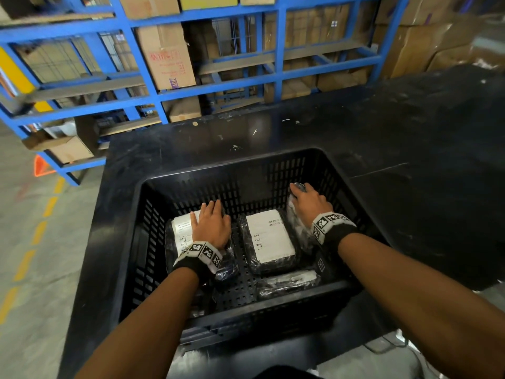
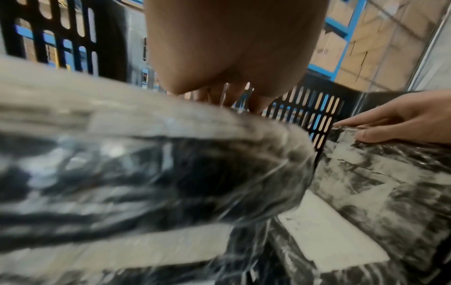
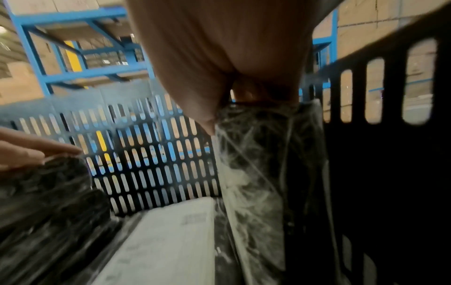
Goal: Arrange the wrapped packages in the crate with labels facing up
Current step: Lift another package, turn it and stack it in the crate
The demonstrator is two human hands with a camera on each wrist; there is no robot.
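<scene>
A black plastic crate [image 1: 322, 170] with slotted walls is sitting on a dark, scuffed desk [image 1: 410, 127]. Inside it, boxy packages wrapped in shiny, crinkly clear film are lying on the holey floor. The left hand [image 1: 211, 225] is lying flat with straight fingers on the left package [image 1: 180, 233], partly covering its white paper label. The middle package [image 1: 269, 240] is lying flat with its white label facing up. The right hand [image 1: 310, 205] is curling its fingers over the top end of the right package [image 1: 296, 228], which is standing on its edge, leaning by the right wall, and no label is showing on it. A thin package [image 1: 287, 283] is lying near the front wall. The head view is showing all four packages at once. The right wrist view is showing the film's white streaks on the standing package and the left hand's fingertips [image 3: 61, 151] on dark wrap. The left wrist view is blurry up close. Blue metal shelves [image 1: 218, 75] with brown cardboard boxes are standing behind the desk.
</scene>
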